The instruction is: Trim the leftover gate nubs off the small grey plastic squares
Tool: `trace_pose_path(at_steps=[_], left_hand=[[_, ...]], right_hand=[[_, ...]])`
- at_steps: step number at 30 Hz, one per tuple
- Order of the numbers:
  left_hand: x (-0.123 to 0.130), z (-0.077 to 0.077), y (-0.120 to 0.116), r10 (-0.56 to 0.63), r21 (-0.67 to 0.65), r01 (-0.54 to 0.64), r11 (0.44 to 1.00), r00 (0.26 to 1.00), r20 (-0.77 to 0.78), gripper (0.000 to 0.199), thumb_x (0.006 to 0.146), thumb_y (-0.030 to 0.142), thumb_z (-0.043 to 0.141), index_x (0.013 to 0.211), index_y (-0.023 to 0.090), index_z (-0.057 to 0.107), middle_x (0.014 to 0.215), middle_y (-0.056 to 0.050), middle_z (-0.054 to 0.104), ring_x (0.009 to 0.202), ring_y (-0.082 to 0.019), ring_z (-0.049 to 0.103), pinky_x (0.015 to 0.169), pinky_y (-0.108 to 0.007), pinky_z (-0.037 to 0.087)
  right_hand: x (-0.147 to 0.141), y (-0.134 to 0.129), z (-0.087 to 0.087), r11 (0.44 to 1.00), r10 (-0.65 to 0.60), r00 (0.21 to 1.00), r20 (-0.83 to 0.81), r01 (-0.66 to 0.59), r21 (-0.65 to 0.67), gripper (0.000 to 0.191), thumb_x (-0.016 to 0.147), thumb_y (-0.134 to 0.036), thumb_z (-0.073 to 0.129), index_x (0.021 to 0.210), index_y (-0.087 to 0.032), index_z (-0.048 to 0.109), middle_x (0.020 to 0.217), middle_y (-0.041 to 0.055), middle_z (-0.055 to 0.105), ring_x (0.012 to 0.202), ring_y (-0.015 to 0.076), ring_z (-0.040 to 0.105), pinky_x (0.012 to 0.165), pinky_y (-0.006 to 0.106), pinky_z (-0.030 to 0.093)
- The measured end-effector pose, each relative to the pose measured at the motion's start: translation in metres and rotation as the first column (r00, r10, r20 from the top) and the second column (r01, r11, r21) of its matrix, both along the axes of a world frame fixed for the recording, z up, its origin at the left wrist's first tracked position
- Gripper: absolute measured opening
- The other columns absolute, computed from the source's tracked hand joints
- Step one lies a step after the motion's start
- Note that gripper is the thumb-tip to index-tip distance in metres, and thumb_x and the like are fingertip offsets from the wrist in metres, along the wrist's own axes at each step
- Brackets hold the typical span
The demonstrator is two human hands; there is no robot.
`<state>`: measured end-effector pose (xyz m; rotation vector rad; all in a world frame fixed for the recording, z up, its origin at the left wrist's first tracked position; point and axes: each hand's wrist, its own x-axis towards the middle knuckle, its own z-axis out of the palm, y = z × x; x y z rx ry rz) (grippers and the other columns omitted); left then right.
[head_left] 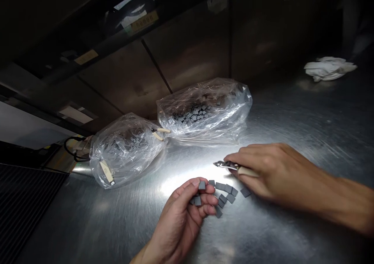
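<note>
Between the thumb and forefinger of my left hand is a small dark grey square piece. More grey pieces rest against the curled fingers of that hand. My right hand is wrapped round a pair of nippers with cream handles, its pointed metal tip directed left, above the bench and apart from the pieces. Several loose grey pieces lie on the metal bench between the two hands, one partly beside the right hand's fingers.
A clear plastic bag of grey pieces lies at the back, with a second bag to its left. Cream-handled tools are by the bags. A crumpled white cloth lies at the far right of the metal bench.
</note>
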<state>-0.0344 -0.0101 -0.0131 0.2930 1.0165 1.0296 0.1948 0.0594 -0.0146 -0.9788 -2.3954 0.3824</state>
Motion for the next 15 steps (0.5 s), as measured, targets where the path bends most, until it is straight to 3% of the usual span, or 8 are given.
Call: trace_pose_path(at_steps=[2,5,8,12,15], left_hand=[[0.0,0.0,0.001,0.017,-0.014,-0.017,1.0,1.0,-0.006,0.014,0.094,0.013,0.066,0.089,0.008,0.077,0.085,-0.01,0.075,0.07,-0.016,0.071,0.062,-0.024,0.059],[0.0,0.0,0.002,0.028,-0.03,-0.029,0.999,0.999,-0.024,0.018,0.095,0.011,0.059,0.087,0.009,0.076,0.083,-0.01,0.073,0.068,-0.016,0.069,0.061,-0.025,0.06],[0.0,0.002,0.003,0.028,-0.039,-0.029,0.999,0.999,-0.033,0.019,0.094,0.009,0.057,0.087,0.009,0.075,0.081,-0.009,0.071,0.066,-0.015,0.066,0.06,-0.025,0.059],[0.0,0.005,0.002,0.041,-0.055,-0.041,0.998,0.999,-0.003,0.021,0.091,0.009,0.056,0.078,0.011,0.072,0.078,-0.008,0.069,0.064,-0.015,0.064,0.058,-0.025,0.058],[-0.001,0.006,0.002,0.035,-0.022,-0.035,0.999,0.999,0.03,0.024,0.091,0.011,0.055,0.073,0.011,0.07,0.08,-0.009,0.068,0.065,-0.016,0.064,0.058,-0.027,0.059]], right_hand=[[0.008,0.011,0.009,0.958,0.023,1.0,-0.003,-0.023,-0.286,0.017,0.097,-0.022,0.059,0.1,-0.024,0.076,0.088,-0.0002,0.075,0.075,0.0172,0.066,0.067,0.03,0.046],[0.013,0.017,0.024,0.849,0.168,0.985,0.042,-0.123,-0.514,0.01,0.091,-0.025,0.067,0.095,-0.028,0.076,0.095,-0.004,0.076,0.082,0.0152,0.067,0.072,0.026,0.047],[0.011,0.013,0.031,0.808,0.233,0.967,0.108,-0.13,-0.575,0.015,0.084,-0.022,0.073,0.097,-0.027,0.075,0.099,-0.003,0.075,0.087,0.017,0.067,0.074,0.026,0.046],[0.006,0.004,0.031,0.825,0.221,0.965,0.139,-0.11,-0.554,0.019,0.082,-0.008,0.065,0.09,-0.024,0.072,0.087,-0.0027,0.074,0.079,0.0162,0.064,0.071,0.027,0.043],[0.005,0.003,0.029,0.822,0.217,0.969,0.121,-0.114,-0.557,0.016,0.083,-0.008,0.065,0.087,-0.023,0.071,0.083,-0.0025,0.073,0.076,0.0161,0.063,0.071,0.028,0.042]])
